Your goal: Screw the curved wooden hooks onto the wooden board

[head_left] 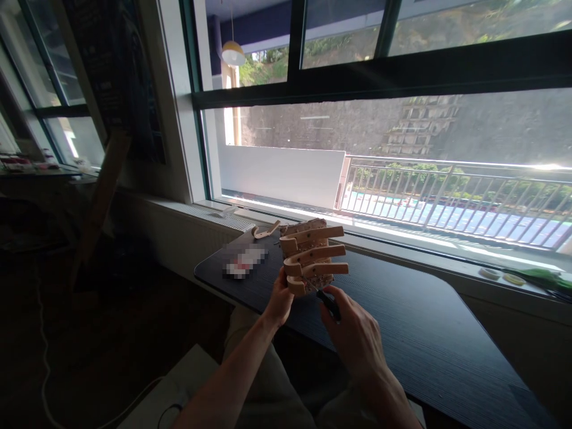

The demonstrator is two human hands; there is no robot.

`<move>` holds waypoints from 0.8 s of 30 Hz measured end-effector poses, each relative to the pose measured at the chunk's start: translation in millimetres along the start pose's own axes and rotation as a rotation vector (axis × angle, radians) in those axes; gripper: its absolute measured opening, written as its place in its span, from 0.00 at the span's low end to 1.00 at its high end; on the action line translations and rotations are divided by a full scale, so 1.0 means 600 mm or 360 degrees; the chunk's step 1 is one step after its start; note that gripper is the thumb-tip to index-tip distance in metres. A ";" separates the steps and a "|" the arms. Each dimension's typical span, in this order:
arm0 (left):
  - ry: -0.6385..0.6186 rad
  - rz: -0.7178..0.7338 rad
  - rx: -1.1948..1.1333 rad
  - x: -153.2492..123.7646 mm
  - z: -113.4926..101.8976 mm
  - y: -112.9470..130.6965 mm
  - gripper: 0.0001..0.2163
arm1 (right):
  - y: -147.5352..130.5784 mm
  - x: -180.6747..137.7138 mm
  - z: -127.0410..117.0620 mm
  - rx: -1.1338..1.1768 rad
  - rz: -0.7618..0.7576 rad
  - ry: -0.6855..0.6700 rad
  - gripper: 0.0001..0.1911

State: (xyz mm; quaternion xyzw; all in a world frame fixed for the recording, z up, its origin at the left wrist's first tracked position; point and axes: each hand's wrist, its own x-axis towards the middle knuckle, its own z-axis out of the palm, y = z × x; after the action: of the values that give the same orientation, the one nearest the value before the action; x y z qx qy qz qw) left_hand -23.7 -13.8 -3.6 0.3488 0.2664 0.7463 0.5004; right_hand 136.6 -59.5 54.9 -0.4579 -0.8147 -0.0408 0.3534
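My left hand (pixel 280 300) grips a rough wooden block with several curved, J-shaped wooden strips (pixel 315 255) across it, held up over the dark table. Dark dots, possibly screw heads, show on the strips. In my right hand (pixel 355 328) is a screwdriver with a black handle (pixel 329 305); its thin shaft points up and left at the lowest strip. Whether the tip touches the wood is too small to tell. A loose curved wooden strip (pixel 267 230) lies at the table's back edge, behind the block. The palm side of my left hand is hidden.
The dark table (pixel 402 322) has a rounded corner at its left. A blurred-out white and red item (pixel 245 261) lies on it. Beyond stand a window sill (pixel 402 235) and a large window. A wooden plank (pixel 100 202) leans at the left; a white cable (pixel 43 351) runs along the floor.
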 end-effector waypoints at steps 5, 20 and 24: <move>-0.0026 0.0017 0.0024 0.002 0.002 0.002 0.21 | -0.003 0.003 -0.002 0.0065 -0.0047 0.0042 0.10; -0.0042 0.0024 0.0009 0.004 -0.004 -0.003 0.22 | -0.007 0.006 -0.014 0.0002 0.0009 -0.0037 0.12; -0.0037 0.0030 0.0021 0.006 -0.007 -0.006 0.21 | -0.004 0.006 -0.012 0.0031 -0.0086 0.0016 0.10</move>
State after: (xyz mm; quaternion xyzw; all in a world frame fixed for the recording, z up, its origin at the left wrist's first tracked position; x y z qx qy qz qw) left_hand -25.8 -9.6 -7.8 0.3632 0.2622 0.7451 0.4941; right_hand 137.7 -61.0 63.3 -0.4321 -0.8253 -0.0447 0.3608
